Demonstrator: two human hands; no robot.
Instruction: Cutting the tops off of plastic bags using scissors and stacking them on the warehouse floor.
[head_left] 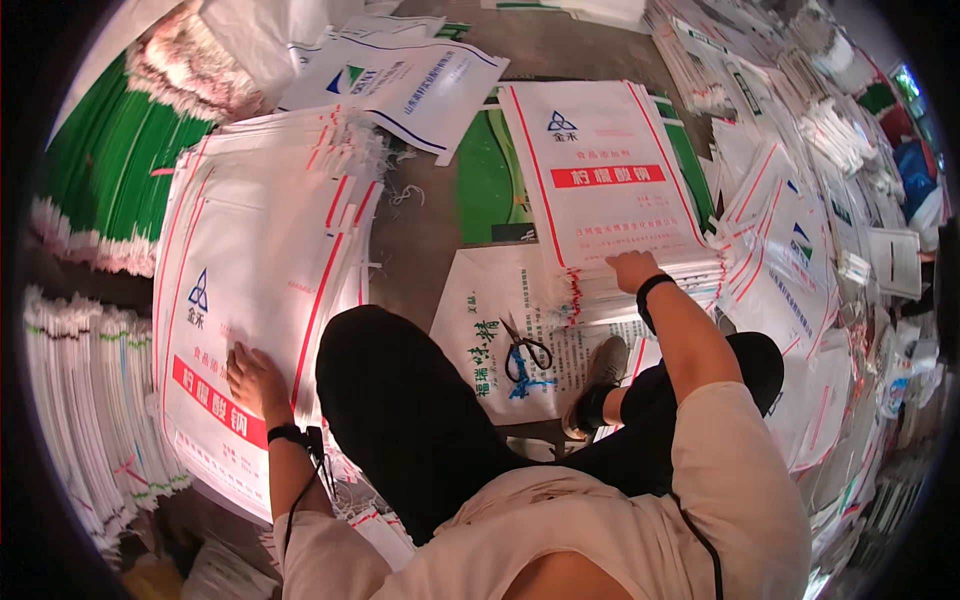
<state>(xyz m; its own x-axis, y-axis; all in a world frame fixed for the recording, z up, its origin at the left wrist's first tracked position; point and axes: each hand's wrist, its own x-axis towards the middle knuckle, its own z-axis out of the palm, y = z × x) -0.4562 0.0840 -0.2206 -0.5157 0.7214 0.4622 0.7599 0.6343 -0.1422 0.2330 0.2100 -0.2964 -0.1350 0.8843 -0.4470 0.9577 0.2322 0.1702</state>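
Note:
My left hand lies on a tall stack of white woven sacks with red stripes and blue emblems. Its fingers are spread against the top sack. At the near edge of a second stack, my right hand has its fingers bent around the edge of the white sack on top, which carries a red band. The undersides of those fingers are hidden. Between my legs, black-handled scissors and a blue string rest on a white sack with green print.
Green sacks and folded white sacks are piled at the left. A blue-edged white sack lies at the back. Under the right stack is a green sack. More sacks crowd the right side. My shoe stands beside the scissors.

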